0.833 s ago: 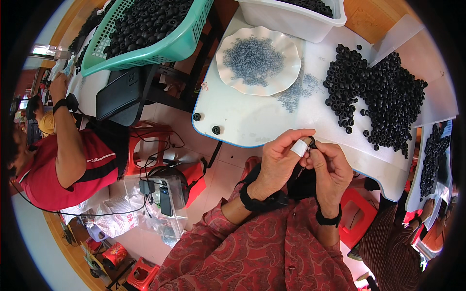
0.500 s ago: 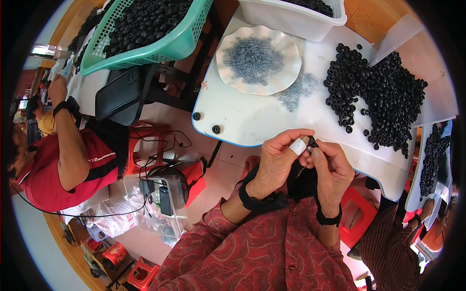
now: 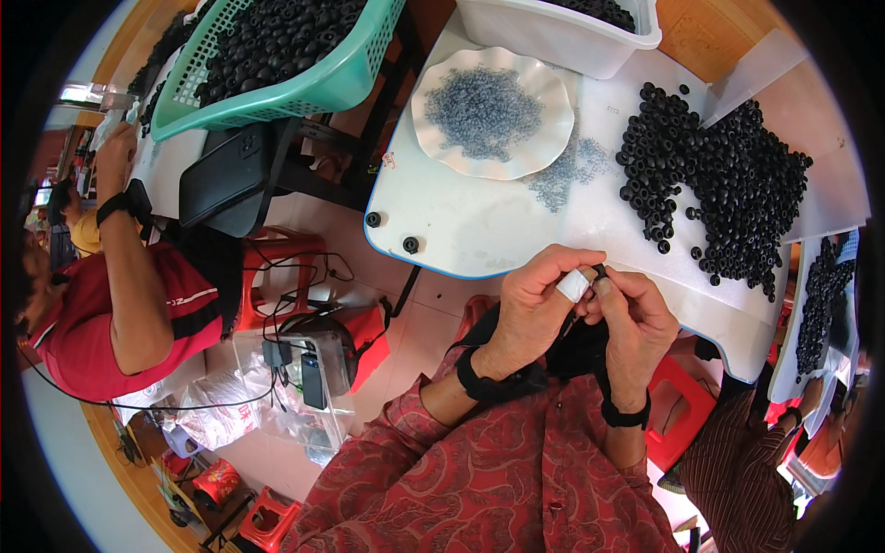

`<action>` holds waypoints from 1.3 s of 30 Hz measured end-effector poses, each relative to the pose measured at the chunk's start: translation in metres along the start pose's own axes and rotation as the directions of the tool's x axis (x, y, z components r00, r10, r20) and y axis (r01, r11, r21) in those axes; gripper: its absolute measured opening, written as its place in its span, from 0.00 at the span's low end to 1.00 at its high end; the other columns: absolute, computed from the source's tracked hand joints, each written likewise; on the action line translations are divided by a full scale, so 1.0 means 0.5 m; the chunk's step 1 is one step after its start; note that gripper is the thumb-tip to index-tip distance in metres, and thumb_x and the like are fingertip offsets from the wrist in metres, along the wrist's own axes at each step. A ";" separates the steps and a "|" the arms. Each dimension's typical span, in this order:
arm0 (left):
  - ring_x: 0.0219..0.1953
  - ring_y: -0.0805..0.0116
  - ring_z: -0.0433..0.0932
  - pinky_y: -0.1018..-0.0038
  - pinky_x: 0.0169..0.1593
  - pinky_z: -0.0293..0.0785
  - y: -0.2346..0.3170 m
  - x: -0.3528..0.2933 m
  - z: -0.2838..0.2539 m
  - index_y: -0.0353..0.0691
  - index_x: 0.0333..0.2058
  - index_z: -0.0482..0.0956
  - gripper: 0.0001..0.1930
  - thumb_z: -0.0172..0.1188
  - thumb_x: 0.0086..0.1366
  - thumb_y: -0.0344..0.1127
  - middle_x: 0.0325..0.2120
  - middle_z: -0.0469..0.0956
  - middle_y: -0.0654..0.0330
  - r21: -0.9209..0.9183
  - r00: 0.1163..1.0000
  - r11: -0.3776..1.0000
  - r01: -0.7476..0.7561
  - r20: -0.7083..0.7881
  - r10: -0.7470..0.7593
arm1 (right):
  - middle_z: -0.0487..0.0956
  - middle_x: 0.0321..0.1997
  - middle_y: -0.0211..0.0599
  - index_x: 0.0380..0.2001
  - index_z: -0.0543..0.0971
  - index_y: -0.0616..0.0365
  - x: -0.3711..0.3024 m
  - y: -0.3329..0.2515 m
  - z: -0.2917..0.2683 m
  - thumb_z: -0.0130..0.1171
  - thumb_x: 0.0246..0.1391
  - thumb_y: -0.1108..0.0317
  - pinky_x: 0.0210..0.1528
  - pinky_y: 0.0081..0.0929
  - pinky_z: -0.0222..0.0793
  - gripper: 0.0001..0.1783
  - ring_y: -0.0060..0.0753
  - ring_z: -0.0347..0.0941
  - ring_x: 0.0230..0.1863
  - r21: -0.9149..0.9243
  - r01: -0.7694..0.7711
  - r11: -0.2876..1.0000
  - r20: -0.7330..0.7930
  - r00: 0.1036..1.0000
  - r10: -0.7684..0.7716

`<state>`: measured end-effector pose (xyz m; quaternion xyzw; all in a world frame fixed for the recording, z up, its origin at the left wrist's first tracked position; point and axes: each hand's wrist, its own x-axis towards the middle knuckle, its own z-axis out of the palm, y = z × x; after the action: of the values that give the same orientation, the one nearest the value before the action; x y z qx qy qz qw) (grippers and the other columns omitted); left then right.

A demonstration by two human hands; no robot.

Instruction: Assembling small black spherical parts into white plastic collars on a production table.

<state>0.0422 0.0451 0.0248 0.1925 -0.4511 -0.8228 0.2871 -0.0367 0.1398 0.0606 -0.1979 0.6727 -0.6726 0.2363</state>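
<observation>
Black part, mostly hidden, pinched between left hand and right hand by near edge of table.
Both grips narrow; beyond: scalloped white plate of small clear bits, black ring pile right.

bright, soft-edged light whitens the table and plate before us, while dimness gathers beneath the basket; straight edges bow toward the black rim, detail softening at far left.
</observation>
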 end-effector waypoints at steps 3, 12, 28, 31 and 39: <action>0.32 0.82 0.73 0.84 0.36 0.73 -0.002 0.002 -0.003 0.32 0.49 0.78 0.11 0.52 0.72 0.26 0.36 0.76 0.65 0.050 0.999 0.998 -0.038 0.026 0.036 | 0.81 0.30 0.36 0.40 0.80 0.67 0.000 -0.004 0.002 0.57 0.60 0.82 0.32 0.16 0.75 0.06 0.21 0.78 0.30 -0.021 -0.015 1.000 -0.008 1.000 0.015; 0.32 0.79 0.74 0.82 0.37 0.73 -0.010 -0.003 -0.016 0.33 0.51 0.78 0.12 0.53 0.72 0.27 0.35 0.77 0.64 -0.060 0.998 0.997 0.056 0.031 -0.055 | 0.80 0.35 0.36 0.39 0.82 0.65 0.009 0.017 -0.020 0.64 0.55 0.80 0.33 0.16 0.73 0.08 0.21 0.77 0.34 -0.153 0.180 0.972 0.086 0.982 -0.169; 0.27 0.78 0.75 0.82 0.33 0.72 -0.007 -0.009 -0.024 0.32 0.50 0.79 0.12 0.53 0.72 0.28 0.34 0.76 0.63 -0.100 0.999 0.994 0.032 0.027 -0.030 | 0.79 0.36 0.35 0.38 0.82 0.63 0.009 0.035 -0.014 0.65 0.54 0.79 0.33 0.16 0.72 0.08 0.21 0.76 0.34 -0.071 0.189 0.979 0.104 0.978 -0.181; 0.27 0.79 0.74 0.82 0.33 0.72 -0.002 -0.006 -0.031 0.32 0.50 0.78 0.12 0.53 0.72 0.28 0.33 0.75 0.63 -0.073 0.999 0.996 0.040 0.026 -0.039 | 0.78 0.36 0.34 0.39 0.81 0.63 0.006 0.036 -0.007 0.66 0.54 0.79 0.32 0.15 0.70 0.08 0.20 0.76 0.34 -0.105 0.203 0.973 0.102 0.976 -0.193; 0.27 0.79 0.74 0.82 0.32 0.73 0.014 0.007 -0.044 0.32 0.49 0.78 0.11 0.55 0.71 0.27 0.34 0.77 0.62 -0.057 0.997 0.998 0.032 0.077 -0.027 | 0.77 0.34 0.31 0.39 0.81 0.64 0.017 0.027 -0.003 0.65 0.54 0.80 0.32 0.15 0.67 0.09 0.17 0.72 0.32 -0.168 0.145 0.975 0.118 0.985 -0.127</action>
<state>0.0544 0.0261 0.0194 0.1593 -0.4345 -0.8465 0.2632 -0.0436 0.1363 0.0466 -0.2992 0.7008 -0.6137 0.2069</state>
